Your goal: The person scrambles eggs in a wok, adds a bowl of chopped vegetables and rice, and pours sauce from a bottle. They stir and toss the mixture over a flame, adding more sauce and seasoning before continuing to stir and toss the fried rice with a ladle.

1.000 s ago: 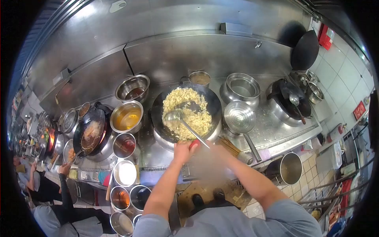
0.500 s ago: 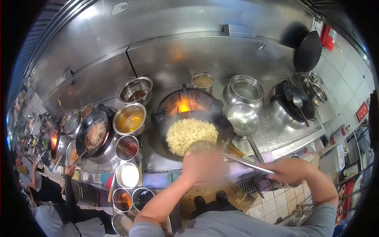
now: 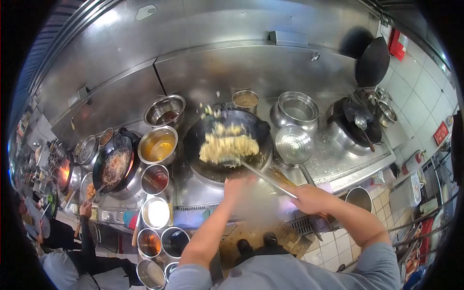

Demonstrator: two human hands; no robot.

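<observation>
In the middle a black wok [image 3: 263, 133] holds a heap of pale yellow food [image 3: 227, 146], with small pieces in the air above its far side. My left hand [image 3: 239, 189] is closed at the wok's near rim; a blurred patch beside it hides what it grips. A long metal handle is in my closed right hand [image 3: 314, 199]. That ladle [image 3: 263, 176] slants up to the left, its head at the near edge of the food.
Left of the wok stand a bowl of yellow liquid [image 3: 157, 145] and several metal pots. A perforated strainer [image 3: 294, 145] and a lidded pot [image 3: 298, 106] are at the right. Another person's hand [image 3: 85, 209] is by a second wok [image 3: 102, 166].
The wok has levelled over the burner, covering the flame. The food has shifted, with pieces thrown up. My right hand and the ladle have moved left.
</observation>
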